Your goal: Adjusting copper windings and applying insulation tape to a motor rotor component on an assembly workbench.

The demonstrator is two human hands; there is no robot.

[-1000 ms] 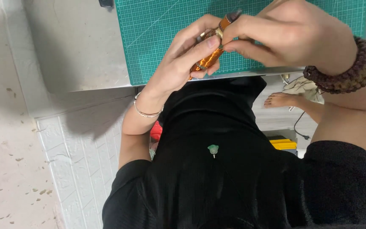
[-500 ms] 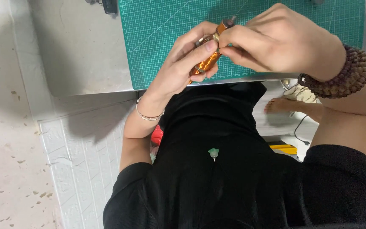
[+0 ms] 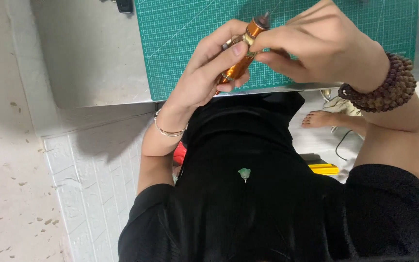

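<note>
View: head camera looking straight down the person's own chest to both hands, held over the near edge of a table.
Left hand: left hand (image 3: 204, 77) wraps the lower part of a slim orange metallic cylindrical tool (image 3: 241, 60); thumb lies on top of the barrel, other fingers curled under it, so the hand is closed around the tool.
Right hand: right hand (image 3: 326, 46) comes in from the right; thumb and forefinger pressed together in a pinch near the tool's upper part, just below its dark tip. Whether they grip the tool itself or a small part on it cannot be told.
Tool position: tilted, dark tip up and away from the body, lower end towards the chest, held in the air above the front edge of the mat, between the two hands.
Mat: green gridded cutting mat (image 3: 180, 34) lies flat on the table, white lines across it, near edge close to the table edge.
Table: grey smooth tabletop (image 3: 93, 58), bare part left of the mat; a small dark object at the top edge, too cropped to identify.
Wrists: thin silver bangle (image 3: 169, 130) on the left wrist; brown wooden bead bracelet (image 3: 384, 87) on the right wrist.
Clothing: black long-sleeved top (image 3: 267, 208) fills the lower frame, small pale green pendant (image 3: 244, 173) on the chest.
Floor: speckled pale floor (image 3: 6, 194) at left, white ribbed mat beside it; a bare foot (image 3: 323, 118) and a yellow flat object (image 3: 323, 168) lower right under the table.
</note>
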